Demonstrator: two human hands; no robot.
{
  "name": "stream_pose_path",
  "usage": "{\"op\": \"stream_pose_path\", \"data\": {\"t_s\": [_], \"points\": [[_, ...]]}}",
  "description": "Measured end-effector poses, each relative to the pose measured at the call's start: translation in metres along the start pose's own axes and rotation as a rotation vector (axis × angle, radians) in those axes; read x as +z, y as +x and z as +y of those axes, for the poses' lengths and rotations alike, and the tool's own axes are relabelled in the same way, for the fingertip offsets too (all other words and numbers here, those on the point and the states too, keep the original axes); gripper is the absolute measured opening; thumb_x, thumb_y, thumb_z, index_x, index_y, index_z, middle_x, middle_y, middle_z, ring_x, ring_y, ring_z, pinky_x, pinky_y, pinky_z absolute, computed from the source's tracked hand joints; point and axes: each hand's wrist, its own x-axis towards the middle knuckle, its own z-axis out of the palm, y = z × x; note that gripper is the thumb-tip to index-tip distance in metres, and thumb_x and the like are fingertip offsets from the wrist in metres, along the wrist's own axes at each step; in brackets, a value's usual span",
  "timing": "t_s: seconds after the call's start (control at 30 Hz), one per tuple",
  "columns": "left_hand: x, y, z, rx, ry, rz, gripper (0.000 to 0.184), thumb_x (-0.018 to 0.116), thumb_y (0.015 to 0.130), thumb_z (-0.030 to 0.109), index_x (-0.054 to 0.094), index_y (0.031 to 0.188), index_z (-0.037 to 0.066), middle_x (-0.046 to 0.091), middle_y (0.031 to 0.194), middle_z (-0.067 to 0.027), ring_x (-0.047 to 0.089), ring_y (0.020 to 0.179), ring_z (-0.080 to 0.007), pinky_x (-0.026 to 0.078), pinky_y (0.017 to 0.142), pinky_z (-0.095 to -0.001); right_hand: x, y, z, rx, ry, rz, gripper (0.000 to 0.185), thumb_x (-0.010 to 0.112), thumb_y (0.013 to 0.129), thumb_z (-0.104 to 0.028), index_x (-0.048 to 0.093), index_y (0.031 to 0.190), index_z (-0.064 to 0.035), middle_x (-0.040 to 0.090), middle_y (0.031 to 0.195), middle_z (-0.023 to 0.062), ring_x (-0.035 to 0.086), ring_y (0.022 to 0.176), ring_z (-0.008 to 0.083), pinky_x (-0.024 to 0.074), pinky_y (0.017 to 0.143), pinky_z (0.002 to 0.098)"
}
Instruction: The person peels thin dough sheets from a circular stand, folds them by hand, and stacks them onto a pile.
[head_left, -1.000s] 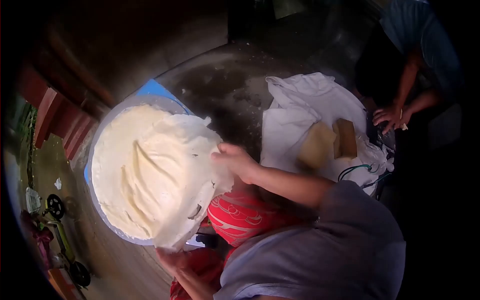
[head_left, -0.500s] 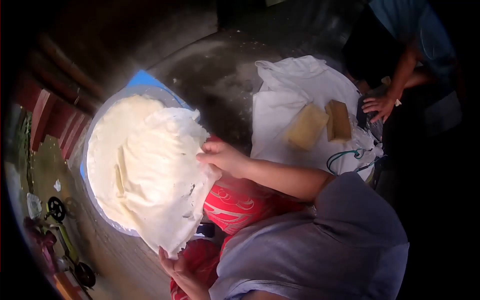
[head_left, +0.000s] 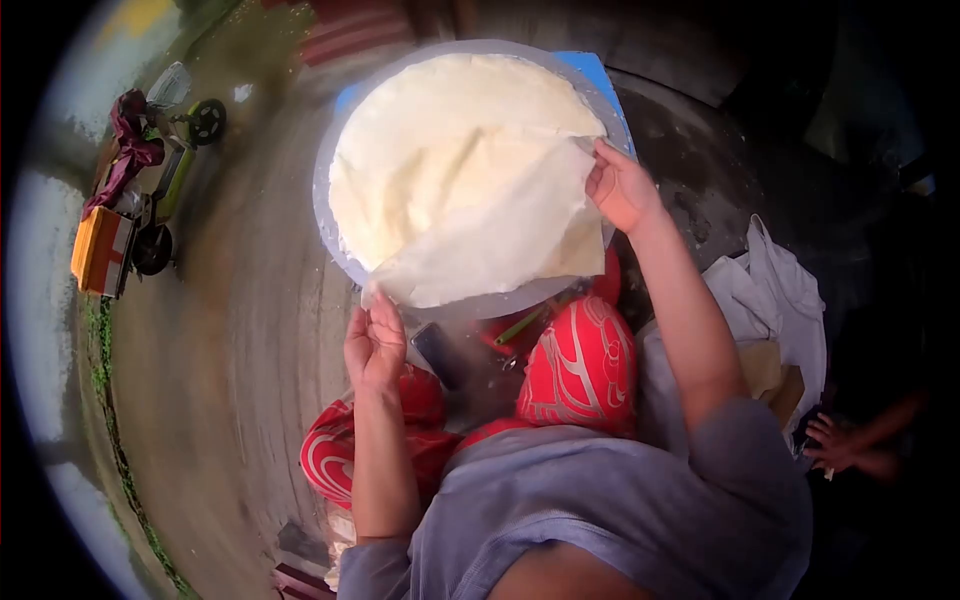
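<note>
A thin, pale sheet [head_left: 500, 235] lies partly over a round, cream-coloured layer [head_left: 470, 105] on a grey round board [head_left: 325, 215]. My left hand [head_left: 376, 345] pinches the sheet's near-left edge, palm turned up. At the right, my right hand [head_left: 622, 185] grips the sheet's upper-right corner between thumb and fingers. Between the two hands the sheet is stretched, with its near edge lifted and folded back. Wrinkles run across the layer beyond it. A blue surface [head_left: 595, 75] shows under the board.
Below the board lie a dark phone [head_left: 437, 355] and a green-handled tool [head_left: 520, 326]. A white cloth [head_left: 780, 285] with yellowish blocks [head_left: 762, 368] is at the right, near another person's hand [head_left: 835, 443]. A scooter [head_left: 172, 185] and an orange box [head_left: 100, 252] stand at the left.
The view has swung, so the board now sits at top centre. My hands have spread apart, drawing the sheet taut, and the sheet's near edge has moved back over the layer.
</note>
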Motion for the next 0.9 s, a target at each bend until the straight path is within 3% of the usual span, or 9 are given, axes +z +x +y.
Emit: {"op": "stream_pose_path", "data": {"t_s": [0.1,0.23,0.33,0.37,0.43,0.47,0.63,0.7,0.9], "points": [[0.042,0.019,-0.037,0.238,0.117,0.109,0.054,0.049,0.095,0.026,0.034,0.135,-0.007,0.038,0.139,-0.0231,0.039,0.128,-0.0349,0.036,0.107,-0.0457,0.027,0.022,0.007,-0.074,0.011,-0.121,0.036,0.052,0.095,-0.023,0.047,0.127,-0.006,0.051,0.131,0.0076,0.05,0.12,0.0223,0.0427,0.097,0.035],[0.015,0.041,-0.036,0.358,0.642,0.216,0.062,0.054,0.092,0.03,0.03,0.136,-0.008,0.041,0.137,-0.0239,0.047,0.12,-0.0337,0.04,0.102,-0.0481,-0.004,0.031,0.03,0.048,-0.928,0.02,0.037,0.054,0.093,-0.02,0.05,0.128,-0.007,0.05,0.135,0.0094,0.043,0.129,0.0241,0.0405,0.1,0.0385],[-0.001,0.033,-0.046,0.579,2.236,-0.08,0.067,0.061,0.089,0.036,0.033,0.142,0.007,0.028,0.149,-0.015,0.043,0.126,-0.0314,0.039,0.1,-0.0455,-0.02,-0.004,0.03,-0.823,-2.087,0.012,0.037,0.057,0.09,-0.023,0.056,0.126,-0.0135,0.055,0.13,0.0086,0.042,0.13,0.0228,0.0264,0.109,0.04],[-0.006,0.033,-0.045,0.566,2.242,-0.077,0.067,0.061,0.089,0.036,0.033,0.142,0.007,0.028,0.149,-0.015,0.043,0.126,-0.0314,0.039,0.1,-0.0455,-0.031,-0.011,0.036,-0.81,-2.087,0.016,0.037,0.057,0.09,-0.023,0.056,0.126,-0.0135,0.055,0.13,0.0086,0.042,0.13,0.0228,0.0264,0.109,0.04],[-0.021,0.036,-0.045,0.969,3.349,-0.251,0.077,0.067,0.082,0.036,0.03,0.144,0.011,0.026,0.151,-0.0108,0.028,0.137,-0.036,0.033,0.106,-0.0452,-0.062,-0.017,0.045,-0.728,-2.101,0.152,0.033,0.057,0.09,-0.023,0.06,0.121,-0.0135,0.053,0.132,0.0076,0.039,0.132,0.0228,0.0194,0.112,0.0394],[-0.026,0.037,-0.042,0.568,3.182,-0.092,0.085,0.071,0.077,0.037,0.027,0.146,0.014,0.022,0.152,-0.0115,0.014,0.141,-0.037,0.026,0.11,-0.0465,-0.075,-0.017,0.047,-0.864,-2.114,0.194,0.03,0.059,0.088,-0.026,0.063,0.115,-0.0119,0.056,0.127,0.007,0.044,0.128,0.0231,0.0245,0.11,0.0401],[-0.027,0.04,-0.03,0.704,3.123,-0.052,0.078,0.073,0.074,0.034,0.036,0.14,0.014,0.036,0.145,-0.0088,0.03,0.135,-0.0355,0.03,0.107,-0.0478,-0.077,-0.029,0.033,-0.941,-1.786,0.633,0.03,0.065,0.085,-0.035,0.063,0.091,-0.0056,0.064,0.09,0.0037,0.062,0.08,0.0191,0.0481,0.07,0.0344],[-0.027,0.043,-0.019,0.874,3.16,-0.073,0.074,0.074,0.073,0.031,0.042,0.137,0.012,0.044,0.14,-0.0083,0.036,0.132,-0.034,0.032,0.106,-0.0466,-0.074,-0.027,0.015,0.153,-0.767,0.641,0.033,0.069,0.083,-0.036,0.06,0.082,-0.0042,0.06,0.07,0.0012,0.055,0.055,0.011,0.0405,0.046,0.0239],[-0.008,0.054,-0.003,1.203,3.232,-0.195,0.061,0.076,0.067,0.021,0.054,0.122,0.011,0.057,0.125,-0.0065,0.05,0.12,-0.0272,0.033,0.102,-0.0441,-0.086,0.005,0.002,0.035,-0.405,0.443,0.02,0.072,0.079,-0.022,0.058,0.079,-0.0077,0.056,0.064,-0.0005,0.052,0.051,0.0085,0.0387,0.045,0.0204]]}}
